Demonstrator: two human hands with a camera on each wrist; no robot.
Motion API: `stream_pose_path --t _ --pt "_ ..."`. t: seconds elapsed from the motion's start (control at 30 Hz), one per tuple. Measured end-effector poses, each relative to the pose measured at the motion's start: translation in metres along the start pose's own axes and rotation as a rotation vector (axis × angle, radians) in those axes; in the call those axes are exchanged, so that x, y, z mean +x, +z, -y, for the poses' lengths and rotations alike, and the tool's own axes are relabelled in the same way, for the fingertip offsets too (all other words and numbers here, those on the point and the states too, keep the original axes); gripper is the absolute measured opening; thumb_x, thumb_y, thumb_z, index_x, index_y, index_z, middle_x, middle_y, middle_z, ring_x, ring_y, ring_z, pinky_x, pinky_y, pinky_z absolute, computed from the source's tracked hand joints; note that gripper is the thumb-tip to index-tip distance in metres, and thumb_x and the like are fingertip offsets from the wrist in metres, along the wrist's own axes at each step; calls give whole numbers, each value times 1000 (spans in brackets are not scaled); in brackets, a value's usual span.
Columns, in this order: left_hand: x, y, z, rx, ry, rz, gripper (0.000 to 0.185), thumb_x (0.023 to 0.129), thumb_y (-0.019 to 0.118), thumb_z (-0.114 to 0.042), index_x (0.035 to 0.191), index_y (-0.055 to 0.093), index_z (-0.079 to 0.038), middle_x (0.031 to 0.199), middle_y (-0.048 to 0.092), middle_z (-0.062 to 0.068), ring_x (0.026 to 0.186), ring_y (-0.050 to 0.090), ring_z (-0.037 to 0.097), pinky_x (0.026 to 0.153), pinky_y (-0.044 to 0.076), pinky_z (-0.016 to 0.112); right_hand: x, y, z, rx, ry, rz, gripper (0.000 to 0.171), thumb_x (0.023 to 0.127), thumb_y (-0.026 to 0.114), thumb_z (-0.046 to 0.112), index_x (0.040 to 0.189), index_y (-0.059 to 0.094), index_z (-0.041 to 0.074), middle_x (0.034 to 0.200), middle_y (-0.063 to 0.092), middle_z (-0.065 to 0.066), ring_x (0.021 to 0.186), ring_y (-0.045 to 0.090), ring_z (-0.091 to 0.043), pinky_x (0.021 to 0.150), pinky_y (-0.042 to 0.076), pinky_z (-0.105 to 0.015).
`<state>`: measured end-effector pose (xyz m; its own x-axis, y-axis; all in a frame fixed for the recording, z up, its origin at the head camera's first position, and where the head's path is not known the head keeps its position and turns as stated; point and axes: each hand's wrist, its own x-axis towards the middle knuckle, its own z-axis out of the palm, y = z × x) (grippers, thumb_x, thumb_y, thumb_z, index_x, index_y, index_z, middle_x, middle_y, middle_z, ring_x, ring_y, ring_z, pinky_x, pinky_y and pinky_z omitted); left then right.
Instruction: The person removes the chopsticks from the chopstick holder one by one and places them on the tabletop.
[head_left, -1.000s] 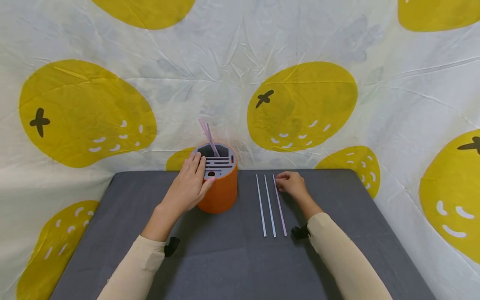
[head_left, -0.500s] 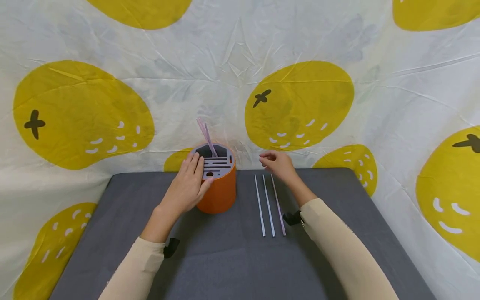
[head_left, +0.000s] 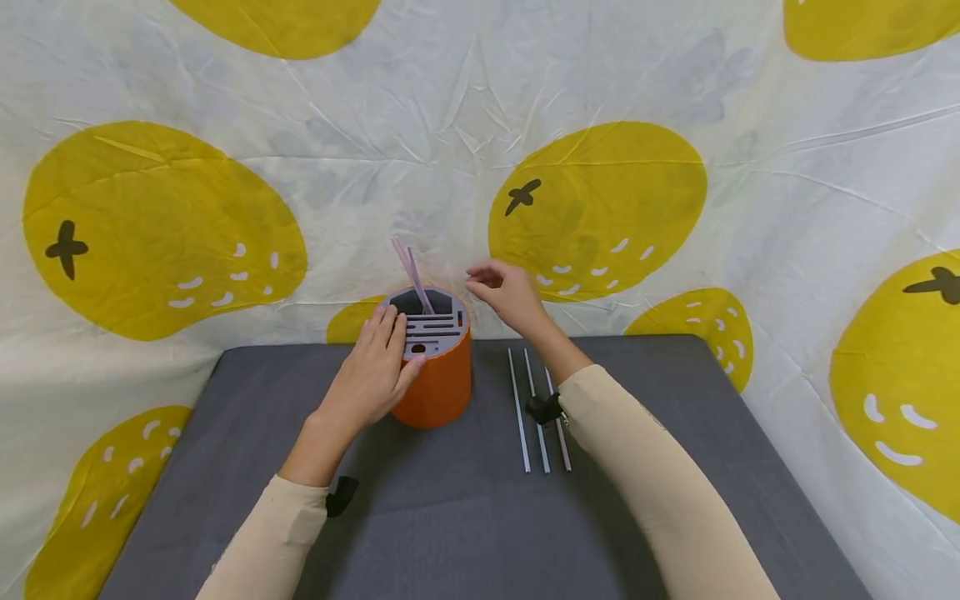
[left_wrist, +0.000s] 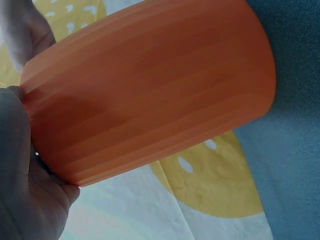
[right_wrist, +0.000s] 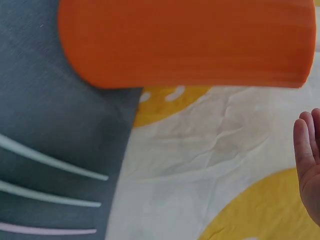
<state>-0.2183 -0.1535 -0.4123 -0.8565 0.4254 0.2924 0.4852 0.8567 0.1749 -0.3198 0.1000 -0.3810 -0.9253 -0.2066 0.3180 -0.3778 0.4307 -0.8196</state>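
An orange cylindrical knife-and-utensil holder (head_left: 435, 398) stands upright towards the back of the table, its grey top (head_left: 450, 340) cut with slots. My left hand (head_left: 366, 367) rests on that top, fingers laid flat and thumb spread along the near rim; in the left wrist view it touches the upper edge. Pinkish-purple straws (head_left: 414, 271) lean out of the large rear opening. To the right of the holder, my right hand (head_left: 510, 298) hovers above table level, fingers loosely bent and holding nothing. Below that forearm lie three thin straws: a whitish one (head_left: 519, 417), a bluish one (head_left: 542, 446) and a purple one (head_left: 564, 450).
A dark grey cloth covers the table (head_left: 480, 533). Behind it hangs a white curtain (head_left: 420, 108) printed with large yellow fruit. A small black wrist camera (head_left: 543, 409) on the right sleeve hangs over the straws.
My right hand has moved left and up, from beside the purple straw to near the holder's right side. My left hand stays on the holder, and the three straws lie where they were.
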Motion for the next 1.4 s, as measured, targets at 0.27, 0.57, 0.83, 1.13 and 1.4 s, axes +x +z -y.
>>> stream_pose_path --t 0.27,0.57,0.83,1.13,1.4 --pt "0 0 0 0 6 -3 74 110 43 -45 157 31 11 166 24 30 158 15 46 128 16 59 17 23 21 -87 -9 51 31 97 76 23 123 72 6 111 76 -6 101 72 -21 91 60 -37" --pt "-1 -2 0 4 13 -8 73 110 44 -43 156 31 13 166 24 31 157 16 46 128 15 59 33 46 43 -123 15 93 26 97 75 21 118 72 6 109 74 -9 101 70 -22 91 59 -34" --pt "-1 -2 -1 4 21 -14 73 110 45 -42 155 32 13 165 25 32 157 17 47 128 16 59 33 60 46 -160 27 81 19 95 77 20 106 72 6 100 74 -10 93 70 -22 87 59 -33" --pt "1 2 -1 30 47 -51 71 109 47 -40 154 34 14 163 29 33 155 22 48 127 19 59 32 64 44 -230 21 31 14 96 76 20 100 70 8 94 74 -7 88 68 -20 82 57 -32" --pt "-2 2 2 31 38 -43 72 110 45 -41 155 33 14 164 28 33 156 21 48 127 20 59 31 66 44 -224 19 15 14 96 76 21 99 70 9 93 74 -6 87 68 -19 80 57 -32"
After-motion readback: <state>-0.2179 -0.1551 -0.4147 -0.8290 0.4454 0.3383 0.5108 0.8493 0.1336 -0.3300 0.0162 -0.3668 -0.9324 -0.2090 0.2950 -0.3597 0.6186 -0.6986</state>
